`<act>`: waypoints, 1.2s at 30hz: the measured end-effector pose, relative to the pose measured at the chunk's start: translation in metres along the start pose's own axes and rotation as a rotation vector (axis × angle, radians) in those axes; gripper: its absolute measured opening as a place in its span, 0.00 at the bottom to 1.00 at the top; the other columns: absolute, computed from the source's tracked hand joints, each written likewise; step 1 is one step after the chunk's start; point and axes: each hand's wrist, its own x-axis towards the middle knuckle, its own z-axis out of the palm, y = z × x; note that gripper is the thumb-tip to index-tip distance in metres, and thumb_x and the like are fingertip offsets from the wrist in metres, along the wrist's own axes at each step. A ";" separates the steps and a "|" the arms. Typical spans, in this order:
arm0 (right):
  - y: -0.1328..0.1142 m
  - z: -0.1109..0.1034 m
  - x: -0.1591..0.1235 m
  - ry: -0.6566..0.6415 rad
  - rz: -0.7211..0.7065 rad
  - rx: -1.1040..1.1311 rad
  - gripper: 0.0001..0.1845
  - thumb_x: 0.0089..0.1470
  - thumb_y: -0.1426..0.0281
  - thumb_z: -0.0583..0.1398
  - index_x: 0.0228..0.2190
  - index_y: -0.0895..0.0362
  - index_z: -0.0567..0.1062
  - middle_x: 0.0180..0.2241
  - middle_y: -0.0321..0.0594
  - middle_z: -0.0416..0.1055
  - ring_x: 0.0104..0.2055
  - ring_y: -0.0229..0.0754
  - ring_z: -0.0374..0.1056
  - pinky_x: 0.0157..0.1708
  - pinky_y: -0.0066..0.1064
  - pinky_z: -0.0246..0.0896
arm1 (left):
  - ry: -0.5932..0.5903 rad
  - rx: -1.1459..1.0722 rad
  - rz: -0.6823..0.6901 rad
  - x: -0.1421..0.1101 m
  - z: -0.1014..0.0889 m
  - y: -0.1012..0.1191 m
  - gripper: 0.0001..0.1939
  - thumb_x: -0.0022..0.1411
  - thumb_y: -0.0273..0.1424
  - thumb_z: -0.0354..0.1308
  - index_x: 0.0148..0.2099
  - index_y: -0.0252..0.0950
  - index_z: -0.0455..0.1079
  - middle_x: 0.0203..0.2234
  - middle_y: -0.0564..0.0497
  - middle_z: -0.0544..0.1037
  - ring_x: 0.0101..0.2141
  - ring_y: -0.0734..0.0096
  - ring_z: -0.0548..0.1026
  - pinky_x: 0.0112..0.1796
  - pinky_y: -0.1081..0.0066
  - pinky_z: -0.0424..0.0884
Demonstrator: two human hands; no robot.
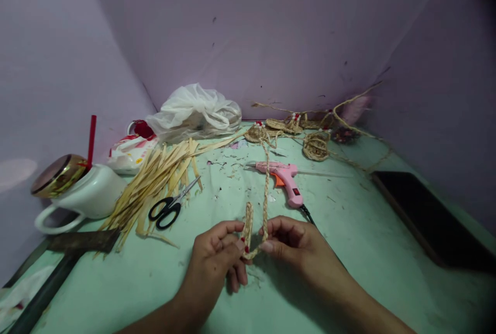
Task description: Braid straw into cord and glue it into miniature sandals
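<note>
Both hands pinch a braided straw cord (pixel 265 189) low in the middle of the view. My left hand (pixel 219 256) is closed on the cord's short bent-back end (pixel 248 220). My right hand (pixel 290 243) is closed on the long strand just past the bend. The two hands nearly touch, and the cord forms a narrow U between them. From there the cord runs away across the green table (pixel 349 241) to several coiled straw discs (pixel 315 145) at the back. A pink glue gun (pixel 284 179) lies just beyond my right hand.
Black-handled scissors (pixel 170 207) lie on a spread of flat straw strips (pixel 155 179) at the left. A white jug (pixel 83 197) with a gold lid, a printed bag (pixel 129 150) and a clear plastic bag (pixel 196 112) stand further left and back. A dark flat slab (pixel 426 218) lies at the right.
</note>
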 end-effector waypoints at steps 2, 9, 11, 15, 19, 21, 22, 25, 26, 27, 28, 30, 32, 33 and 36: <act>0.000 0.000 -0.002 0.000 -0.045 -0.034 0.10 0.36 0.66 0.67 0.22 0.59 0.73 0.21 0.36 0.72 0.25 0.36 0.65 0.29 0.29 0.58 | 0.001 0.026 -0.022 0.000 0.001 0.002 0.19 0.47 0.35 0.59 0.40 0.29 0.67 0.15 0.53 0.72 0.11 0.76 0.67 0.11 0.79 0.59; 0.007 0.002 -0.002 0.089 -0.181 -0.132 0.07 0.39 0.69 0.65 0.21 0.58 0.72 0.20 0.34 0.69 0.24 0.37 0.63 0.27 0.30 0.58 | -0.006 0.057 -0.087 -0.001 0.004 0.007 0.20 0.44 0.36 0.60 0.39 0.28 0.70 0.14 0.52 0.72 0.10 0.75 0.66 0.10 0.79 0.58; 0.009 0.001 -0.002 0.110 -0.225 -0.159 0.06 0.39 0.69 0.65 0.21 0.57 0.72 0.20 0.35 0.69 0.24 0.38 0.64 0.27 0.31 0.59 | -0.015 0.059 -0.097 -0.001 0.004 0.007 0.21 0.43 0.36 0.60 0.39 0.28 0.70 0.13 0.52 0.72 0.10 0.76 0.66 0.09 0.80 0.57; 0.011 0.000 -0.001 0.152 -0.340 -0.249 0.04 0.41 0.70 0.64 0.21 0.56 0.73 0.23 0.36 0.69 0.26 0.39 0.63 0.28 0.32 0.59 | -0.027 0.065 -0.106 -0.001 0.004 0.006 0.22 0.44 0.35 0.59 0.41 0.28 0.70 0.13 0.52 0.72 0.09 0.77 0.65 0.09 0.80 0.57; 0.013 0.000 0.001 0.168 -0.366 -0.244 0.05 0.41 0.70 0.64 0.21 0.56 0.72 0.23 0.34 0.66 0.25 0.37 0.60 0.27 0.30 0.56 | -0.041 0.065 -0.108 0.000 0.005 0.006 0.21 0.44 0.36 0.60 0.40 0.28 0.71 0.13 0.52 0.72 0.10 0.77 0.65 0.09 0.80 0.57; 0.014 -0.001 0.001 0.160 -0.356 -0.218 0.06 0.41 0.70 0.65 0.21 0.56 0.71 0.23 0.33 0.64 0.24 0.36 0.57 0.25 0.30 0.54 | -0.046 0.062 -0.108 -0.001 0.005 0.007 0.21 0.43 0.36 0.60 0.39 0.27 0.71 0.13 0.52 0.72 0.10 0.77 0.65 0.09 0.80 0.57; 0.014 -0.001 0.001 0.153 -0.357 -0.213 0.06 0.41 0.70 0.65 0.22 0.56 0.71 0.24 0.33 0.64 0.24 0.35 0.56 0.25 0.29 0.54 | -0.049 0.061 -0.106 -0.001 0.005 0.007 0.21 0.43 0.36 0.60 0.39 0.27 0.71 0.13 0.52 0.71 0.09 0.77 0.65 0.09 0.80 0.56; 0.014 -0.003 0.000 0.112 -0.408 -0.226 0.06 0.41 0.70 0.65 0.23 0.56 0.71 0.26 0.34 0.63 0.26 0.36 0.56 0.26 0.29 0.53 | -0.053 0.064 -0.102 -0.003 0.005 0.007 0.21 0.43 0.37 0.60 0.39 0.27 0.71 0.13 0.52 0.71 0.09 0.77 0.65 0.09 0.80 0.56; 0.013 -0.004 0.000 0.094 -0.432 -0.232 0.06 0.41 0.70 0.65 0.23 0.55 0.71 0.27 0.34 0.63 0.27 0.36 0.56 0.27 0.29 0.53 | -0.055 0.068 -0.098 -0.003 0.005 0.007 0.22 0.43 0.37 0.59 0.39 0.27 0.71 0.13 0.52 0.71 0.10 0.77 0.65 0.09 0.80 0.56; 0.013 -0.004 0.000 0.076 -0.452 -0.234 0.05 0.41 0.71 0.64 0.23 0.55 0.71 0.27 0.34 0.62 0.28 0.37 0.56 0.27 0.29 0.53 | -0.055 0.073 -0.095 -0.004 0.006 0.007 0.22 0.43 0.37 0.59 0.40 0.27 0.70 0.13 0.52 0.71 0.10 0.77 0.65 0.09 0.80 0.56; 0.013 -0.004 0.000 0.065 -0.464 -0.228 0.05 0.41 0.72 0.64 0.23 0.55 0.71 0.27 0.34 0.62 0.28 0.37 0.55 0.28 0.29 0.53 | -0.056 0.078 -0.092 -0.004 0.006 0.007 0.23 0.43 0.37 0.59 0.40 0.27 0.70 0.13 0.52 0.71 0.09 0.77 0.65 0.09 0.80 0.56; 0.013 -0.004 0.000 0.058 -0.458 -0.207 0.05 0.41 0.73 0.63 0.24 0.55 0.71 0.27 0.34 0.63 0.27 0.37 0.55 0.28 0.29 0.53 | -0.058 0.093 -0.089 -0.004 0.007 0.007 0.23 0.43 0.37 0.60 0.41 0.27 0.70 0.13 0.52 0.71 0.09 0.77 0.65 0.09 0.80 0.56; 0.013 -0.004 -0.001 0.050 -0.434 -0.179 0.06 0.42 0.73 0.63 0.26 0.54 0.72 0.27 0.34 0.64 0.28 0.37 0.56 0.29 0.30 0.54 | -0.060 0.101 -0.091 -0.004 0.007 0.008 0.24 0.43 0.38 0.60 0.41 0.26 0.70 0.13 0.52 0.71 0.09 0.77 0.64 0.09 0.80 0.56; 0.012 -0.005 -0.001 0.039 -0.428 -0.161 0.06 0.42 0.72 0.64 0.26 0.54 0.72 0.27 0.35 0.65 0.29 0.38 0.57 0.29 0.30 0.54 | -0.065 0.103 -0.095 -0.003 0.007 0.008 0.24 0.43 0.38 0.60 0.41 0.26 0.69 0.13 0.53 0.71 0.09 0.77 0.65 0.09 0.80 0.56; 0.011 -0.007 -0.001 -0.026 -0.425 -0.109 0.06 0.41 0.69 0.65 0.26 0.54 0.72 0.28 0.36 0.64 0.31 0.40 0.60 0.31 0.32 0.56 | -0.078 0.103 -0.104 -0.002 0.007 0.008 0.25 0.43 0.38 0.59 0.41 0.26 0.69 0.13 0.53 0.71 0.09 0.77 0.65 0.10 0.80 0.56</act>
